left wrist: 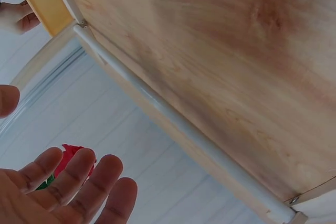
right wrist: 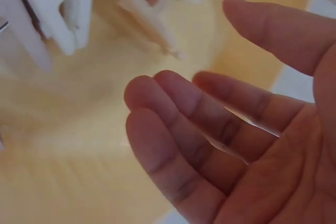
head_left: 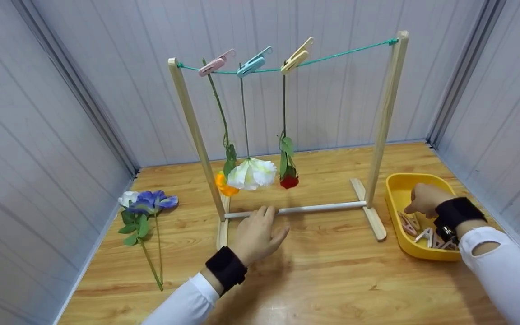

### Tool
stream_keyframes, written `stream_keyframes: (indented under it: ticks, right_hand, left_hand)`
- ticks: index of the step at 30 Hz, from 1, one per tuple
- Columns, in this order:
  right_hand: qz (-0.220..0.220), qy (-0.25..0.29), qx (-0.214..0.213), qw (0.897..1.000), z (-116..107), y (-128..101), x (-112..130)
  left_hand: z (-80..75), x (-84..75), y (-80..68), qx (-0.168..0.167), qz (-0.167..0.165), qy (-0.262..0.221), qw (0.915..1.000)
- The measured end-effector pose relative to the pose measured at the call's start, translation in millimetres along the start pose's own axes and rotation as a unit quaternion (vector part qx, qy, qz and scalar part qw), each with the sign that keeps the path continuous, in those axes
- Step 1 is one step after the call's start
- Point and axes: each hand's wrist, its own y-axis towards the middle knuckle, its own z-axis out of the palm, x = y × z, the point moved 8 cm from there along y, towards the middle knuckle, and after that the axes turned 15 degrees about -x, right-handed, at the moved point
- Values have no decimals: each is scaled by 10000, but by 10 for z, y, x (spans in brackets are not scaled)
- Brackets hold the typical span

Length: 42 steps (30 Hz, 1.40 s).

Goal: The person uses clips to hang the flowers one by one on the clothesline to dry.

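Observation:
A wooden rack [head_left: 384,117] carries a green string [head_left: 345,52] with a pink peg [head_left: 215,63], a blue peg [head_left: 253,63] and a yellow peg [head_left: 297,56]. From them hang, heads down, an orange flower [head_left: 224,186], a white flower [head_left: 253,174] and a red rose [head_left: 289,181]. My left hand [head_left: 260,230] hovers flat by the rack's white bottom rod [head_left: 314,208], fingers [left wrist: 68,182] straight and holding nothing. My right hand [head_left: 424,198] is over the yellow tray [head_left: 393,189] of loose pegs [head_left: 415,225]; its fingers [right wrist: 210,129] are relaxed and grip nothing.
A blue and white flower [head_left: 151,201] lies on the wooden table at the left, stem toward me. Grey panel walls close in the table on three sides. The tray [right wrist: 105,145] sits near the right wall, with its pegs [right wrist: 58,14] at one end.

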Motion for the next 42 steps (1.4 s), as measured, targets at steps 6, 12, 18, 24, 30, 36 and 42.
stream_keyframes:
  ticks: [6, 12, 18, 24, 30, 36, 42]
  right_hand:
    - [145, 61, -132, 9998, 112, 92, -90]
    - [295, 40, -142, 9995, 141, 142, -117]
    - [229, -168, -159, 9995, 145, 157, -89]
    - [334, -155, -225, 9991, 122, 172, -101]
    - [472, 180, -263, 9984, 58, 163, -164]
    - [186, 134, -492, 9985, -133, 109, -68]
    - [48, 309, -993, 9946, -466, -47, 119]
  left_hand:
    - [25, 30, 4, 143, -62, 53, 9999]
    - [23, 34, 9, 145, -78, -16, 9999]
    - [52, 34, -19, 165, -71, -125, 9998]
    - [46, 40, -9, 153, -148, -212, 9995]
    - [54, 32, -13, 129, -68, -192, 9997]
    - [49, 52, -18, 149, -138, -264, 9994]
    - [9, 72, 7, 167, -348, -496, 9980]
